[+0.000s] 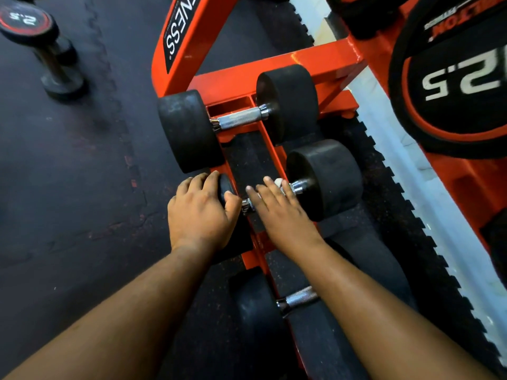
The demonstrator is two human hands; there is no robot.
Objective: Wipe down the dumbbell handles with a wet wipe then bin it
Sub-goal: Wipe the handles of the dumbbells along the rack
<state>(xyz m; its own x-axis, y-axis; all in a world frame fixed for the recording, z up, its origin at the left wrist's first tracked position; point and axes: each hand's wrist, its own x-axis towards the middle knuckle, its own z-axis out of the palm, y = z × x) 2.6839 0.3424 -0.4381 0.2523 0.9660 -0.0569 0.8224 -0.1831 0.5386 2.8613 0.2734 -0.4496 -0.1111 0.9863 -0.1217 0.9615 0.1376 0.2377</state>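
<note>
Three black dumbbells lie across the low orange rack (323, 58). My right hand (277, 207) lies over the chrome handle of the middle dumbbell (326, 179), holding a white wet wipe (278, 182) against it; only a small corner of the wipe shows past my fingers. My left hand (200, 209) grips that dumbbell's left black head. The far dumbbell (238, 119) has its knurled handle bare. The near dumbbell (299, 298) lies under my right forearm, half hidden.
A 2.5 dumbbell (35, 42) stands upright on the dark rubber floor at the far left. Larger dumbbells marked 2.5 (455, 86) sit on an orange rack tier at the right. A pale floor strip (411, 171) runs diagonally behind the rack. No bin is in view.
</note>
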